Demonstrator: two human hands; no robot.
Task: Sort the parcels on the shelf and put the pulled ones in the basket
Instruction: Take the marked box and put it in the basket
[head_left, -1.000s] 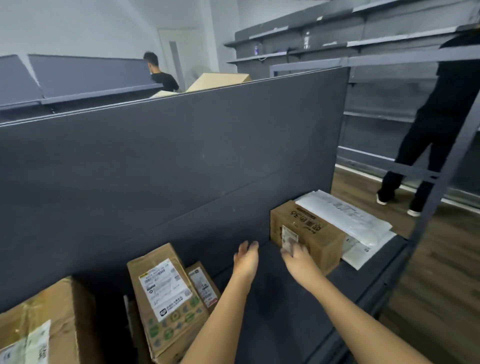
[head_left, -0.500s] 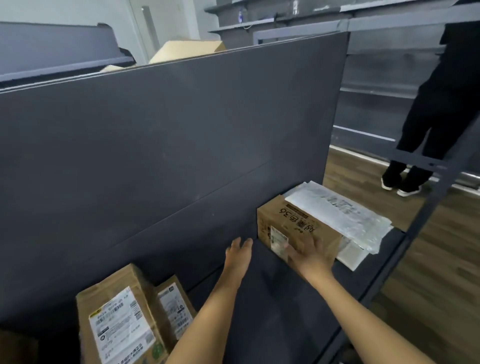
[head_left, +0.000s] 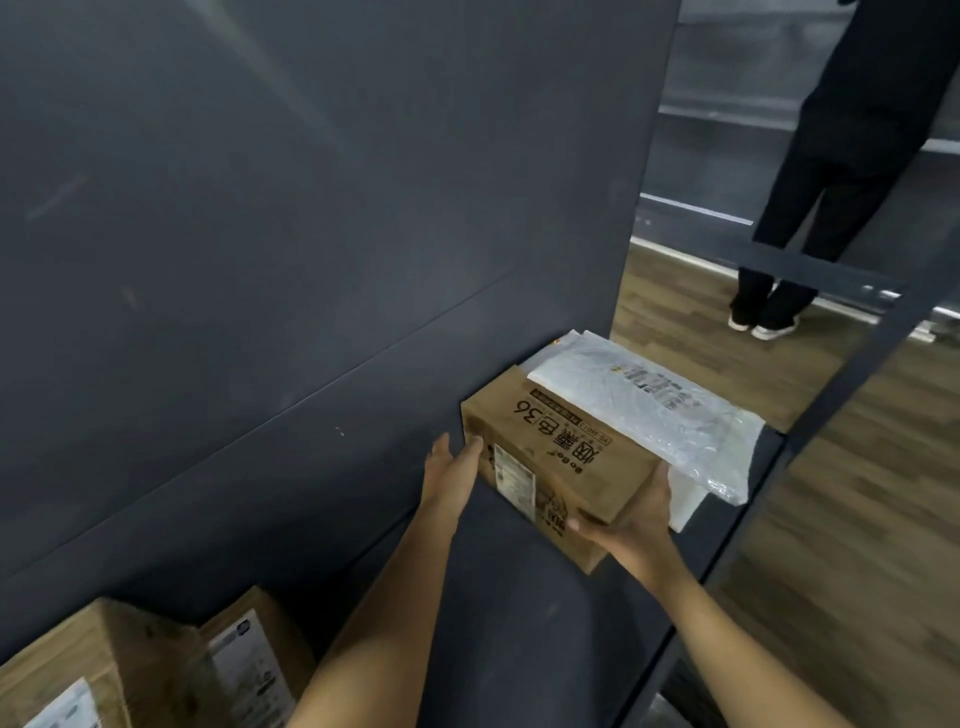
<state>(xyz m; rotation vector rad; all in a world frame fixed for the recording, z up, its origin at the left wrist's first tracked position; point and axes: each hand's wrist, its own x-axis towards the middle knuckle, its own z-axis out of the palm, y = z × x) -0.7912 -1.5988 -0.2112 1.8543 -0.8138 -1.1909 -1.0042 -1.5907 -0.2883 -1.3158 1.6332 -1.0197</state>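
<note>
In the head view, the cardboard box (head_left: 566, 457), printed with "36" on its top, sits at the right end of the dark shelf (head_left: 519, 623), its far side close against the grey back panel (head_left: 260, 234). A white plastic mailer (head_left: 644, 410) lies across the far part of the box top and hangs past its right side.

The left hand (head_left: 452, 467) is at the box's left end, its fingers (head_left: 470, 452) straight and together, tips touching the left near corner. The right hand (head_left: 628, 535) grips the near right corner: the thumb lies along the front face, and the other fingers curl round the right side, partly hidden behind the box. Whether the box is lifted off the shelf cannot be told.

At the lower left stand two more labelled parcels, a larger carton (head_left: 130, 665) and a smaller carton (head_left: 254, 660) just beside it, well apart from the held box. Beyond the shelf's right end, a person in dark clothes (head_left: 852, 130) stands on the wooden floor (head_left: 857, 519).
</note>
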